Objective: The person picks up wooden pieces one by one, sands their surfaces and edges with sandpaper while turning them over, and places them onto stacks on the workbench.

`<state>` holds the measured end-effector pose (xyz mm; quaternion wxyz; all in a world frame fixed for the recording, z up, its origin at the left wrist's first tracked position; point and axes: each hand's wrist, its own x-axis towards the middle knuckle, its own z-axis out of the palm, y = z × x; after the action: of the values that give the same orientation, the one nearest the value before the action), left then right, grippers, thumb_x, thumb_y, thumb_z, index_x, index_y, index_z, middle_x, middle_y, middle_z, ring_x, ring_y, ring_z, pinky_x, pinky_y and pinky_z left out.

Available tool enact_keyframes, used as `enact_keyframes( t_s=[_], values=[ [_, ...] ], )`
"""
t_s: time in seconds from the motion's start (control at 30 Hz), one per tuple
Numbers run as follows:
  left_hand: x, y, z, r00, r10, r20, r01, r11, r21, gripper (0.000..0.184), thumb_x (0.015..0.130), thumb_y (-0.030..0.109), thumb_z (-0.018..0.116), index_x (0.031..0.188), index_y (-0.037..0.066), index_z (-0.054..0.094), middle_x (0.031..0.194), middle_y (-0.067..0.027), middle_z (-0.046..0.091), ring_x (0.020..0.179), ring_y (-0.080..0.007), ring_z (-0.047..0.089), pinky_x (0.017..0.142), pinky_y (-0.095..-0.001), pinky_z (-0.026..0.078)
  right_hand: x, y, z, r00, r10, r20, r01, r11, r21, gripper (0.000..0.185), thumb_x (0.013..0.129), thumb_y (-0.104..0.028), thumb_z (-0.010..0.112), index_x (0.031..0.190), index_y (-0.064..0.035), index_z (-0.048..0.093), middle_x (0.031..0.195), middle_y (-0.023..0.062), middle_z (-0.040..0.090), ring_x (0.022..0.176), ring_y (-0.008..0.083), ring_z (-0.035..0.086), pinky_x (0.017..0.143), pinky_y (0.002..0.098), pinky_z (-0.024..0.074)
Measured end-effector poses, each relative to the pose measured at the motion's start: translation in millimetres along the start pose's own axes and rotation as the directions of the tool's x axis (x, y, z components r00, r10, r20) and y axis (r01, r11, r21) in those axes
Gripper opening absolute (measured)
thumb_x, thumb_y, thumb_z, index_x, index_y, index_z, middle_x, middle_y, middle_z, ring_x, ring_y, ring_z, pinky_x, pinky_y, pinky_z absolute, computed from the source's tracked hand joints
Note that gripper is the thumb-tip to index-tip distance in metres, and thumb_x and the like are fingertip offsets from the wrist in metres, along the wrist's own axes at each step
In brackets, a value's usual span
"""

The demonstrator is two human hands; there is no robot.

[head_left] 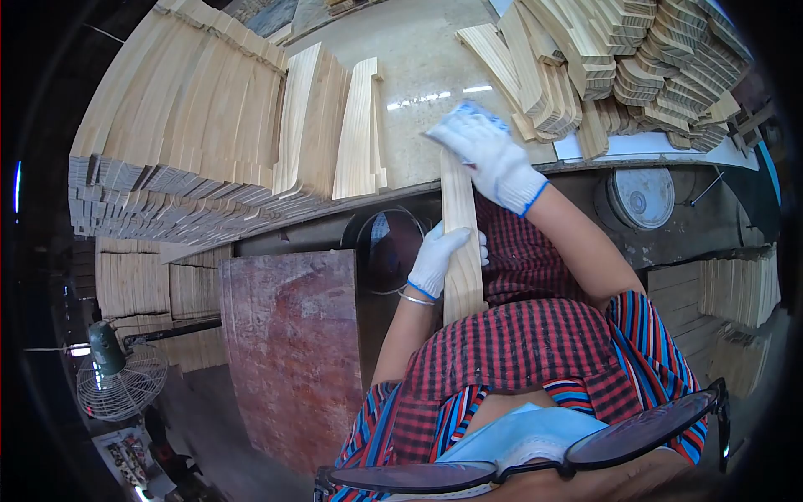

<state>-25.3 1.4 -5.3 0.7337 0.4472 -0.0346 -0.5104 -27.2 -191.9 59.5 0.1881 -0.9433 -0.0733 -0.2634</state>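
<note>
A long, pale wooden piece [462, 251] stands between me and the bench, its lower end against my checked apron [510, 343]. My left hand [435, 258], in a white glove with a blue cuff, is wrapped round its middle. At the upper end is my right hand [493, 159], gloved the same way and slightly blurred. Its fingers are bent over the wood, with something thin and dark-edged under them that I cannot make out. Left of that hand, a few similar wooden pieces [358, 130] lie on the bench [418, 125].
Stacked wooden pieces [184, 109] fill the bench's left side. More curved pieces [619, 67] are piled at the right. Below stand a reddish board [288, 351], a round lidded bucket [642, 199] and a caged fan [121, 381]. Further wood stacks [740, 289] sit low at the right.
</note>
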Motion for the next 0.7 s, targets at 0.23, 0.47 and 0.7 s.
enact_keyframes(
  t_s=[0.23, 0.47, 0.7],
  values=[
    [1, 2, -3, 0.999, 0.032, 0.019, -0.033, 0.999, 0.040, 0.033, 0.088, 0.012, 0.059, 0.117, 0.000, 0.047, 0.091, -0.0167, 0.064, 0.078, -0.0262, 0.066, 0.068, -0.0394, 0.059, -19, 9, 6, 0.991, -0.039, 0.128, 0.043, 0.999, -0.028, 0.050, 0.079, -0.003, 0.056, 0.128, -0.0123, 0.053, 0.131, 0.0147, 0.052, 0.127, 0.0334, 0.045, 0.108, 0.0425, 0.0362],
    [1, -1, 1, 0.999, 0.046, -0.006, -0.046, 0.996, 0.077, 0.033, 0.087, 0.013, 0.059, 0.115, 0.000, 0.048, 0.091, -0.0164, 0.063, 0.076, -0.0260, 0.066, 0.067, -0.0387, 0.059, 8, -11, 7, 0.959, 0.001, 0.282, 0.005, 1.000, -0.022, 0.045, 0.079, -0.003, 0.055, 0.123, -0.0115, 0.054, 0.131, 0.0145, 0.052, 0.126, 0.0345, 0.046, 0.110, 0.0441, 0.0332],
    [3, 0, -1, 0.999, 0.045, 0.013, -0.046, 0.997, 0.063, 0.033, 0.087, 0.013, 0.059, 0.116, 0.000, 0.048, 0.090, -0.0158, 0.063, 0.076, -0.0251, 0.066, 0.067, -0.0381, 0.058, -28, 15, -16, 0.952, 0.065, 0.298, -0.023, 0.990, -0.142, 0.049, 0.079, -0.005, 0.055, 0.127, -0.0095, 0.051, 0.132, 0.0168, 0.051, 0.125, 0.0352, 0.047, 0.109, 0.0444, 0.0345]
  ],
)
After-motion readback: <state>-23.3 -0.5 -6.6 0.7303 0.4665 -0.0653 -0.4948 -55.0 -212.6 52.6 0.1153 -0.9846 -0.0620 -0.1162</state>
